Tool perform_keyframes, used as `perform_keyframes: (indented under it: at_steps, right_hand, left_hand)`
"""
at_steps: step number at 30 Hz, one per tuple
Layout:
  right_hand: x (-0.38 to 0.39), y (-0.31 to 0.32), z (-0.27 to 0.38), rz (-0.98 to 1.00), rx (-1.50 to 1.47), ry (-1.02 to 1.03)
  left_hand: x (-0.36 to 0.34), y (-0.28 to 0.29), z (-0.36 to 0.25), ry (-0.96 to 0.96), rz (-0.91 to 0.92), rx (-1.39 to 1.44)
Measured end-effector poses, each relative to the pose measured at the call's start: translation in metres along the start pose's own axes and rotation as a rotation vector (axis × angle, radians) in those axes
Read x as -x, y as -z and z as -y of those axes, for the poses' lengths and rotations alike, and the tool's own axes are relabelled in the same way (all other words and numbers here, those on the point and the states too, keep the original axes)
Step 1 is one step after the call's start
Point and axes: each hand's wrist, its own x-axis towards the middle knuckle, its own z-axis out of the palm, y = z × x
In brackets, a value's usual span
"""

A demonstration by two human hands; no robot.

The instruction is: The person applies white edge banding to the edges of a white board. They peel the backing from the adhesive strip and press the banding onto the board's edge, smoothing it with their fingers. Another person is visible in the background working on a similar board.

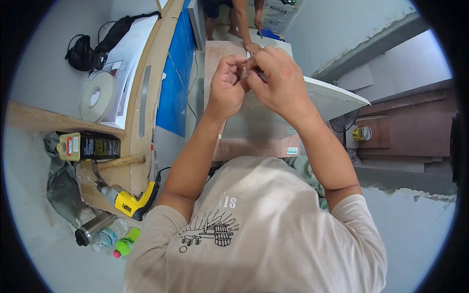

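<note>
My left hand [226, 87] and my right hand [280, 82] meet at the fingertips, raised above the work surface. Both are closed in a pinch, thumbs against bent fingers. Whatever lies between the fingertips is too small and too covered to make out. Beneath my forearms is a pale grey-white panel [259, 126], its white edge running out to a corner on the right. Reddish-brown plywood [244, 148] shows under the panel on the near side, with a small green-and-white label [292, 150] on it.
Across the panel a co-worker's hand [253, 48] presses on the board. On the left bench lie a yellow power drill [132, 201], a hammer [119, 162], a metal can [90, 146], bottles [112, 233] and a white tape roll [97, 96]. Brown boards [410, 132] stand at right.
</note>
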Motion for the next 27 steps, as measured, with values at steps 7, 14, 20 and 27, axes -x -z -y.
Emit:
perform_keyframes:
  at_steps: [7, 14, 20, 27]
  right_hand:
    - [-0.005, -0.007, 0.013, -0.023, 0.108, 0.013]
    - [0.007, 0.006, 0.006, 0.059, 0.125, -0.036]
    - [0.024, 0.024, -0.015, 0.045, 0.169, -0.051]
    - [0.051, 0.063, -0.050, 0.048, 0.225, -0.084]
  left_hand:
    - [0.001, 0.003, 0.005, -0.062, 0.006, -0.101]
    - [0.003, 0.004, 0.000, -0.122, 0.044, -0.112]
    - [-0.001, 0.008, 0.000, -0.089, 0.089, -0.106]
    - [-0.002, 0.009, 0.000, -0.090, 0.105, -0.107]
